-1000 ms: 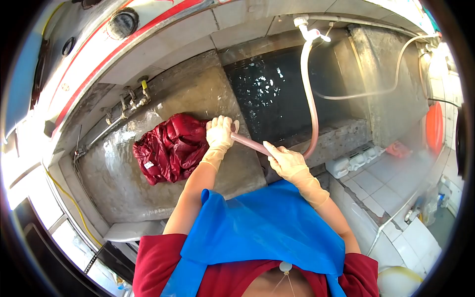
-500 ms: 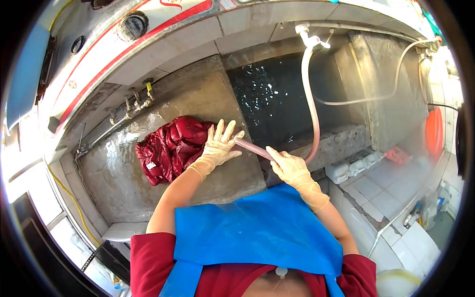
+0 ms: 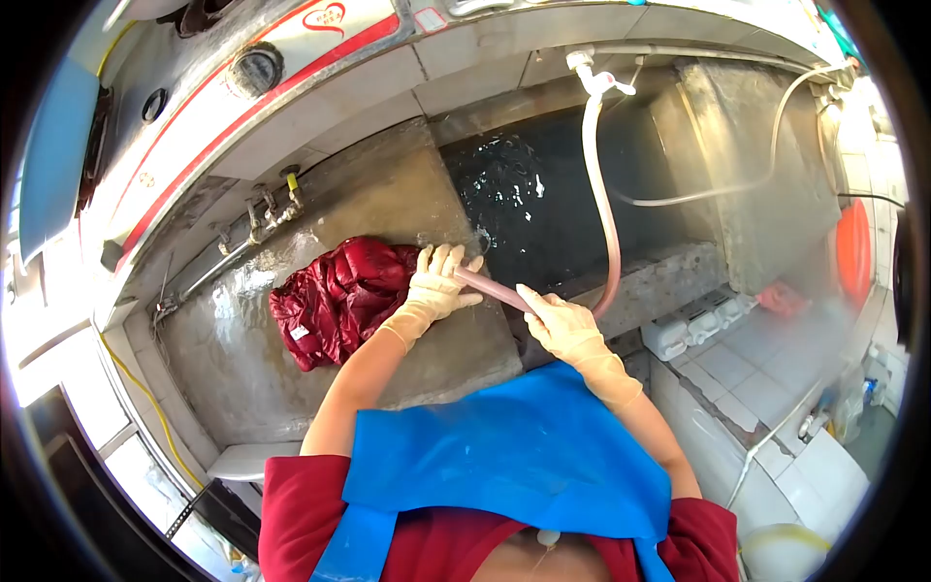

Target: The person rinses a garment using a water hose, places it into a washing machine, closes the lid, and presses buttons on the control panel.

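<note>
My right hand (image 3: 561,328), in a pale rubber glove, is closed around a pink hose (image 3: 495,290) near its end. The hose's mouth points left, toward my left hand (image 3: 436,283). That gloved left hand is open, its fingers stretched out beside the hose mouth; whether it touches the hose I cannot tell. Just left of it a crumpled, shiny dark red quilted garment (image 3: 341,299) with a small white label lies on a wet concrete slab (image 3: 427,376). My left fingers are close to the garment's right edge.
Beyond the slab lies a basin of dark water (image 3: 543,184). The hose runs up to a white tap (image 3: 599,82). Metal valves (image 3: 262,215) line the wall at left. White jugs (image 3: 684,330) stand on the right, near a red-orange basin (image 3: 853,252).
The fingers of my left hand have drawn closer together and bent slightly. My right hand still grips the hose in nearly the same place. The view has shifted slightly.
</note>
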{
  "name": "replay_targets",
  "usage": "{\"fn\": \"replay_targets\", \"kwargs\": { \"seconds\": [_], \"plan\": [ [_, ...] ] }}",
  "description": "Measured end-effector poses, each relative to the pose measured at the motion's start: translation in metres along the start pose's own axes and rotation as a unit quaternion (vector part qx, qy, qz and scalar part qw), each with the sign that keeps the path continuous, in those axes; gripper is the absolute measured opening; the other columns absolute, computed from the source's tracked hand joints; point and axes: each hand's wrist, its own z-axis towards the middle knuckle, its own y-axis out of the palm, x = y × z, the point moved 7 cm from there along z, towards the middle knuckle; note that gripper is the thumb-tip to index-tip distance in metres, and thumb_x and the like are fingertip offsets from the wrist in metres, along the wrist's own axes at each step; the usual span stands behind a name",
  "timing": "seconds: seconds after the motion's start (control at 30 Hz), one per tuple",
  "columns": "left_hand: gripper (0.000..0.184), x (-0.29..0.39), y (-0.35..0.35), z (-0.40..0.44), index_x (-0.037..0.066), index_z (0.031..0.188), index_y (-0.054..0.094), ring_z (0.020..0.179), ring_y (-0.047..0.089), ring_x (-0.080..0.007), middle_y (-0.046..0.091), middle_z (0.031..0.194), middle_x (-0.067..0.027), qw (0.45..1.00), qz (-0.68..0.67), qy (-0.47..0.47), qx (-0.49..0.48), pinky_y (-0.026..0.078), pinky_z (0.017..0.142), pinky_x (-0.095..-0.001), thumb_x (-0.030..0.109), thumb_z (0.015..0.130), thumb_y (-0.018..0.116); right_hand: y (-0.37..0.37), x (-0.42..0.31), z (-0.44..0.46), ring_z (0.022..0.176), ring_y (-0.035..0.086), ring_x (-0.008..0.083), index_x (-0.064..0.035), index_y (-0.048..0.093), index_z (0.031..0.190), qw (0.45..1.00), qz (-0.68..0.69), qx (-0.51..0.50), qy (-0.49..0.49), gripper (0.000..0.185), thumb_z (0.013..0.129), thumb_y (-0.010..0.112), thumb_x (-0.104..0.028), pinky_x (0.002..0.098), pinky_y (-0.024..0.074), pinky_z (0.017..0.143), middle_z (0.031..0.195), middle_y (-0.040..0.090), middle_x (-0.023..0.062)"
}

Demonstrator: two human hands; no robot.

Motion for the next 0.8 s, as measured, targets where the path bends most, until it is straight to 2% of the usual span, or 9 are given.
{"fn": "replay_targets", "kwargs": {
  "seconds": [0.1,0.13,0.27,0.37,0.47,0.67,0.7,0.77,0.8],
  "plan": [
    [0.069,-0.009,0.016,0.001,0.024,0.137,0.051,0.128,0.040,-0.0298,0.046,0.131,-0.0066,1.000,0.006,-0.010,0.026,0.034,0.105,-0.0557,0.056,0.078,0.070,0.000,0.005,-0.003,0.076,0.067,0.0351,-0.0202,0.049,0.142,1.000,-0.001,0.009,0.000,0.050,0.093,0.057,-0.025,0.0462,0.0553,0.068,0.090,0.066,0.0126],
    [0.052,-0.009,0.011,0.002,0.025,0.122,0.057,0.119,0.046,-0.0272,0.049,0.120,-0.0033,0.997,0.021,0.005,0.079,0.039,0.097,-0.0523,0.051,0.079,0.069,0.001,0.005,-0.004,0.076,0.067,0.0351,-0.0202,0.049,0.142,1.000,0.000,0.008,0.002,0.050,0.093,0.057,-0.025,0.0462,0.0553,0.068,0.090,0.066,0.0126],
    [0.026,-0.021,0.030,0.010,0.024,0.097,0.057,0.102,0.052,-0.0250,0.052,0.105,-0.0003,0.986,-0.007,0.020,0.168,0.043,0.086,-0.0460,0.044,0.083,0.066,0.003,0.002,-0.005,0.075,0.067,0.0319,-0.0190,0.052,0.140,1.000,0.001,0.015,-0.003,0.048,0.092,0.058,-0.024,0.0450,0.0549,0.066,0.088,0.065,0.0109],
    [0.022,-0.030,0.049,0.017,0.023,0.092,0.058,0.098,0.054,-0.0241,0.054,0.100,0.0003,0.995,-0.015,-0.008,0.098,0.044,0.084,-0.0443,0.043,0.084,0.064,0.001,0.002,-0.005,0.074,0.067,0.0304,-0.0177,0.053,0.138,0.999,0.003,0.032,-0.008,0.048,0.091,0.059,-0.024,0.0445,0.0547,0.064,0.087,0.065,0.0102],
    [0.020,-0.020,0.013,0.024,0.021,0.086,0.059,0.095,0.055,-0.0235,0.056,0.096,0.0008,0.997,0.018,-0.019,0.077,0.044,0.082,-0.0427,0.041,0.087,0.061,-0.001,-0.001,-0.005,0.073,0.067,0.0300,-0.0167,0.054,0.138,0.999,0.007,0.045,-0.014,0.048,0.091,0.060,-0.024,0.0443,0.0546,0.064,0.086,0.065,0.0100],
    [0.021,-0.019,0.006,0.027,0.019,0.085,0.060,0.097,0.055,-0.0226,0.056,0.097,0.0010,0.998,0.013,-0.038,0.051,0.043,0.083,-0.0417,0.039,0.090,0.057,-0.003,-0.008,-0.008,0.074,0.067,0.0304,-0.0175,0.054,0.138,0.998,-0.004,0.053,-0.015,0.048,0.091,0.059,-0.024,0.0439,0.0549,0.065,0.087,0.065,0.0097],
    [0.028,-0.021,0.009,0.025,0.017,0.100,0.063,0.109,0.054,-0.0242,0.059,0.109,-0.0021,0.998,-0.024,-0.062,-0.012,0.042,0.094,-0.0439,0.042,0.087,0.063,-0.006,-0.010,-0.004,0.075,0.067,0.0308,-0.0182,0.053,0.139,0.998,-0.005,0.055,-0.013,0.048,0.092,0.059,-0.024,0.0440,0.0550,0.066,0.088,0.065,0.0097],
    [0.050,-0.022,-0.006,0.007,0.014,0.120,0.060,0.123,0.051,-0.0274,0.057,0.127,-0.0072,0.991,-0.055,-0.023,0.124,0.035,0.107,-0.0480,0.044,0.081,0.070,-0.010,-0.017,-0.003,0.076,0.067,0.0324,-0.0198,0.052,0.140,0.999,-0.010,0.033,-0.006,0.048,0.092,0.058,-0.025,0.0446,0.0550,0.067,0.091,0.066,0.0102],
    [0.071,-0.022,-0.025,-0.003,0.011,0.134,0.052,0.132,0.046,-0.0301,0.052,0.139,-0.0102,0.994,-0.036,-0.041,0.090,0.027,0.115,-0.0519,0.045,0.077,0.075,-0.012,-0.020,-0.002,0.077,0.067,0.0330,-0.0200,0.052,0.140,0.999,-0.008,0.030,-0.008,0.048,0.092,0.057,-0.025,0.0450,0.0549,0.067,0.092,0.066,0.0106]
  ]
}}
